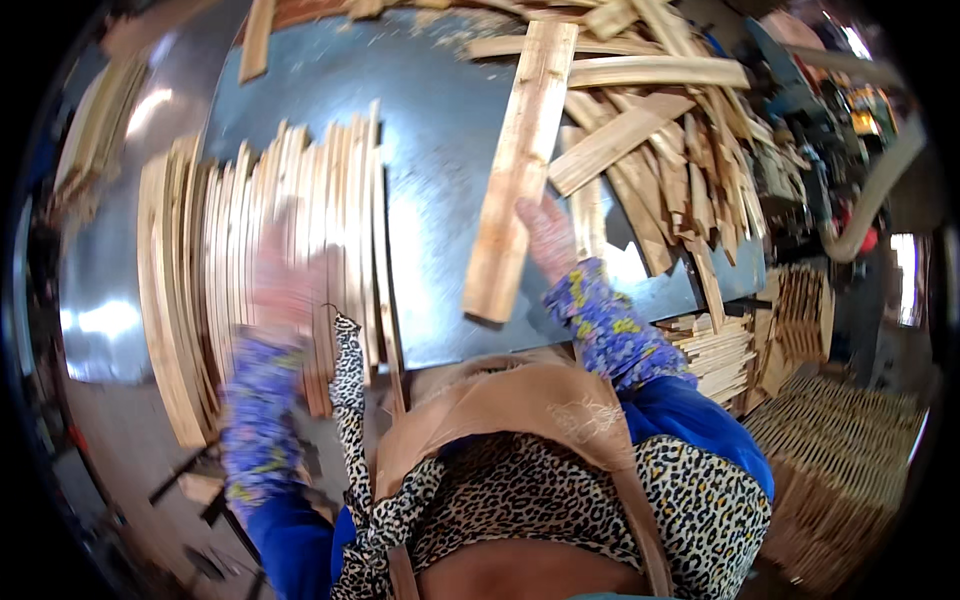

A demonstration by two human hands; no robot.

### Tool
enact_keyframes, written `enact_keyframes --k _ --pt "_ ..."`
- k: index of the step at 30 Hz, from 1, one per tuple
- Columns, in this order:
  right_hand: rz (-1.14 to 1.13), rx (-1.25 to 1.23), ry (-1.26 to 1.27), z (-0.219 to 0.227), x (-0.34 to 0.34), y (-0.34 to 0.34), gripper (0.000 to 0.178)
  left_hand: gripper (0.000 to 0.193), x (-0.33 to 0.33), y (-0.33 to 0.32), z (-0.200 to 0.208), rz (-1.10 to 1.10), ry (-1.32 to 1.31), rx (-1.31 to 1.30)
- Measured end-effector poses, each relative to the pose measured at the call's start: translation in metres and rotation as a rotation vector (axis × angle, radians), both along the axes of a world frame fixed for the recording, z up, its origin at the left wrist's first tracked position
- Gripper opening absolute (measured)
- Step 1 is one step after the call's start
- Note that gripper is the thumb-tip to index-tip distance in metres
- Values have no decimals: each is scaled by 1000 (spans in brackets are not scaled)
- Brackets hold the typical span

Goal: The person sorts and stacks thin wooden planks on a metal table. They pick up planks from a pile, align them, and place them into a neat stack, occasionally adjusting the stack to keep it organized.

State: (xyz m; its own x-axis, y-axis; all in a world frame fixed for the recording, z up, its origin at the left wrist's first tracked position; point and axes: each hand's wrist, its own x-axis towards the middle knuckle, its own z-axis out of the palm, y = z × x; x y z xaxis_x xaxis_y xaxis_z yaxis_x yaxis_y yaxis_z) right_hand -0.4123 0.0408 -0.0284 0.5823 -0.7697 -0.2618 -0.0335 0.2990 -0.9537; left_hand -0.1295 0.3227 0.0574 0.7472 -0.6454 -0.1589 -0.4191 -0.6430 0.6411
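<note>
My right hand (550,236) grips the right edge of a long, pale wooden board (522,165), its thumb over the top face. The board slants over the metal tabletop, its far end by a heap of loose wood. My left hand (288,272), blurred by motion, is over a row of thin wooden slats (228,225) stood on edge side by side. Its thumb looks spread from the fingers, with nothing seen held; whether it touches the slats I cannot tell. Thicker boards (165,290) make up the left end of this row.
Loose wooden pieces (640,150) are heaped at the far right of the blue-grey metal table (440,110). Right of the table are stacked slats (715,360) and a large wood stack (840,440). More boards (98,125) lie at the far left.
</note>
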Motion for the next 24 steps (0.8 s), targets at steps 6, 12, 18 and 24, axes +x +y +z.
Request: enact_keyframes --k 6,12,18,24 --pt "-94 -440 170 10 -56 -46 66 130 -196 -184 -58 -395 147 -60" --pt "128 -1701 1030 122 -179 -105 89 111 -91 -251 -29 -1201 -408 -67" --pt "105 -726 1310 100 -290 -14 77 96 -178 -321 53 -1800 -686 -518" --pt "-1071 438 782 66 -325 41 81 92 -185 -311 33 -1626 -287 -504"
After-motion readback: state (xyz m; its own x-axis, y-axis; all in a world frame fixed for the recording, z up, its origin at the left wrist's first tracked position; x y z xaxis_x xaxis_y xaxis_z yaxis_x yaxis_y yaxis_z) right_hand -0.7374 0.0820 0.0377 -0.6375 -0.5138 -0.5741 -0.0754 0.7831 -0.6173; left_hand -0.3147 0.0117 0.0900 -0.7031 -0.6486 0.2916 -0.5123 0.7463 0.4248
